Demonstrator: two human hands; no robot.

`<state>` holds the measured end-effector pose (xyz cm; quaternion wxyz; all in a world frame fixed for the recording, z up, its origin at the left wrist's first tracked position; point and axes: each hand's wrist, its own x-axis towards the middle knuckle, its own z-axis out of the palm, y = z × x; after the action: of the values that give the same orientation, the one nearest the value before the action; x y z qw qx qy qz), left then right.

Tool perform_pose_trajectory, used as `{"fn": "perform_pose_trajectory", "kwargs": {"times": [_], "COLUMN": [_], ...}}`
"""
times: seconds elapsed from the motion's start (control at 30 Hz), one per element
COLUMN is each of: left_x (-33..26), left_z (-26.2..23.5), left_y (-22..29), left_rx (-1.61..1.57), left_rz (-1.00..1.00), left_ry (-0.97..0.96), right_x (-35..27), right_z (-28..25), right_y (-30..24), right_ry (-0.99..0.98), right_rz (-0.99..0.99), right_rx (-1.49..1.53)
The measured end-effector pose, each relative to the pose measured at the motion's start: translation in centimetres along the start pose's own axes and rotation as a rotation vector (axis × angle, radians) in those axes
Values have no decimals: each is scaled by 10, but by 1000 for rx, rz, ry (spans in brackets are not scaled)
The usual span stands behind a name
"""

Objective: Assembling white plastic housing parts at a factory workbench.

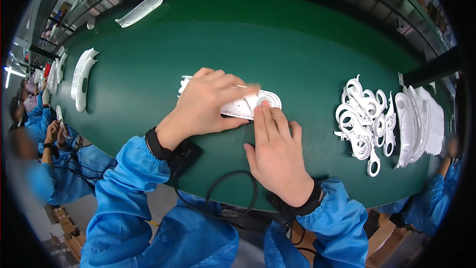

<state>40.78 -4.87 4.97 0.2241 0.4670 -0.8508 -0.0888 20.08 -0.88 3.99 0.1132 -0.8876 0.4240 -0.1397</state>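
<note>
A long white plastic shell [239,108] lies on the green table in front of me, its rounded end with a patch of small round holes toward the right. My left hand [206,100] is over its left and middle part, thumb along the near edge and fingers bent over the top; the index finger is smeared by motion. Much of the shell is hidden under this hand. My right hand [278,151] rests its outstretched fingertips on the rounded end beside the holes, with the thumb apart.
White ring-shaped plastic parts [364,119] are heaped at the right, beside a row of stacked white shells [419,124]. More shells lie at the left [82,79] and the far left [141,10]. A black cable [210,188] loops at the near edge. Co-workers in blue sit on both sides.
</note>
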Motion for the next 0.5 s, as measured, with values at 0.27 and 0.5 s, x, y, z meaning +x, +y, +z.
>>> {"fn": "perform_pose_trajectory", "kwargs": {"times": [0.27,0.5], "left_x": [13,37], "left_z": [-2,-10], "left_y": [6,-30], "left_rx": [-43,127], "left_rz": [-179,-136], "left_ry": [-5,-40], "right_x": [4,18], "right_z": [1,-30], "right_y": [11,38], "right_ry": [71,340], "right_rz": [-28,27], "right_rx": [96,157]}}
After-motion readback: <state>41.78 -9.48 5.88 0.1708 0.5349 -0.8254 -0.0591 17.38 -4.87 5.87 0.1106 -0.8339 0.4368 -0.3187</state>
